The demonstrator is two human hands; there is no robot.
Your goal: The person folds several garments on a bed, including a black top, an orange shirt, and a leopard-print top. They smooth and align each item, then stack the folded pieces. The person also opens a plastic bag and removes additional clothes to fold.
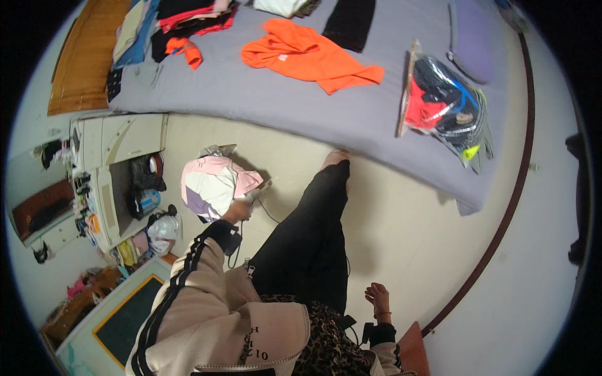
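My left hand (239, 210) is closed at the near edge of a bundled pink, white and purple garment (211, 183). The bundle appears over the pale floor, and its far side shows something grey and shiny. A dark cord runs beside my left wrist; the exact grip is blurred. My right hand (377, 298) hangs low at my side with loosely curled fingers and nothing in it. Ahead on the bed lie a spread orange garment (305, 56) and a clear plastic bag of clothes (444, 108).
The grey-sheeted bed (225, 89) runs across the front, its edge close to my foot (335, 157). Stacked clothes (193, 19) and black trousers (350, 23) lie on it. A white cabinet (108, 188) stands open at left, a white plastic bag (163, 231) beside it.
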